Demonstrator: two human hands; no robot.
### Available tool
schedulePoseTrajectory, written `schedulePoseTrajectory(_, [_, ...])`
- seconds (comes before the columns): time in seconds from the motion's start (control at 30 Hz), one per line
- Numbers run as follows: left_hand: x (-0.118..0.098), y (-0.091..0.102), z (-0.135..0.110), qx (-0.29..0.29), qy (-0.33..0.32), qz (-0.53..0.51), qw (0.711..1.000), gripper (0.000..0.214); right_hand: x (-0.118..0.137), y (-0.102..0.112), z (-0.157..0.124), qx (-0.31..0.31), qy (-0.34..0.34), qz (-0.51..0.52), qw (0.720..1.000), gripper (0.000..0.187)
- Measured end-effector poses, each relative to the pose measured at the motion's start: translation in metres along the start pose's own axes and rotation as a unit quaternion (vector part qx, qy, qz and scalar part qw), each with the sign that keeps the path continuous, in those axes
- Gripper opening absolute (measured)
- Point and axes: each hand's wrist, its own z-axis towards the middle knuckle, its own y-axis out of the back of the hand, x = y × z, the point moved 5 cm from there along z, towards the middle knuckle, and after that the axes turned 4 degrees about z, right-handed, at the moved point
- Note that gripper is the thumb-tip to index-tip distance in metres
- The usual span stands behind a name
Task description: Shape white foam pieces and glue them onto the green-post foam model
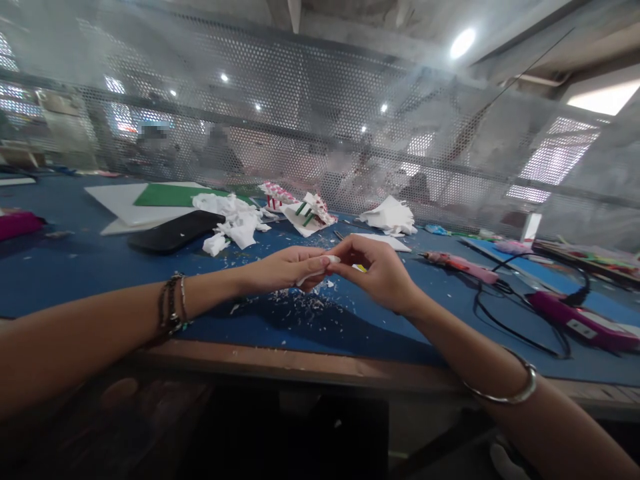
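Note:
Over the blue table, my left hand [295, 270] is closed around a small white piece [311, 276] that looks like foam or paper. My right hand [377, 270] meets it from the other side, thumb and forefinger pinched at the end of the same piece. The fingers hide most of it, so its full shape cannot be made out. Small white scraps [315, 303] are scattered on the tabletop just below both hands. Something yellow [360, 267] shows partly behind my right hand.
Behind my hands lie crumpled white scraps [237, 220], a black phone-like slab [175, 231], a green sheet [165, 195] and small white-and-red pieces with green sticks [313, 212]. To the right are a pink corded pen-like tool [463, 265] and a purple power strip [583, 320]. Perforated mesh [300, 113] stands behind.

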Motion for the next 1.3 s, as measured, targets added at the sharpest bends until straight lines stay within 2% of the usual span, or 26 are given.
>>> schedulePoseTrajectory(0.23, [-0.001,0.004,-0.002,0.041,0.011,0.008,0.999,0.022,0.01,-0.001,0.0,0.023,0.041,-0.022,0.999,0.01])
schedulePoseTrajectory(0.4, [-0.001,0.001,-0.004,0.101,0.034,-0.01,0.994,0.028,0.016,-0.003,-0.003,0.041,0.063,-0.05,0.996,0.012])
schedulePoseTrajectory(0.53, [0.0,0.001,-0.005,0.121,0.033,-0.003,0.992,0.03,0.017,-0.003,-0.004,0.06,0.07,-0.053,0.994,0.013])
schedulePoseTrajectory(0.77, [-0.002,0.0,-0.005,0.124,0.034,0.0,0.992,0.027,0.018,-0.006,-0.004,0.065,0.079,-0.037,0.994,0.025])
schedulePoseTrajectory(0.93, [-0.002,-0.004,-0.007,0.125,0.056,0.004,0.991,0.029,0.014,-0.006,-0.003,0.052,0.049,-0.016,0.997,0.013])
schedulePoseTrajectory(1.17, [-0.004,-0.006,-0.005,0.099,0.038,-0.066,0.992,0.033,0.015,-0.005,-0.002,0.047,0.037,-0.025,0.998,0.015])
schedulePoseTrajectory(1.23, [-0.005,-0.004,-0.004,0.089,0.028,-0.063,0.994,0.032,0.014,0.007,0.0,0.017,0.041,-0.041,0.998,0.015])
schedulePoseTrajectory(1.3, [-0.005,0.001,-0.002,0.071,0.016,-0.065,0.995,0.03,0.007,0.034,0.003,-0.076,0.029,-0.065,0.995,0.013])
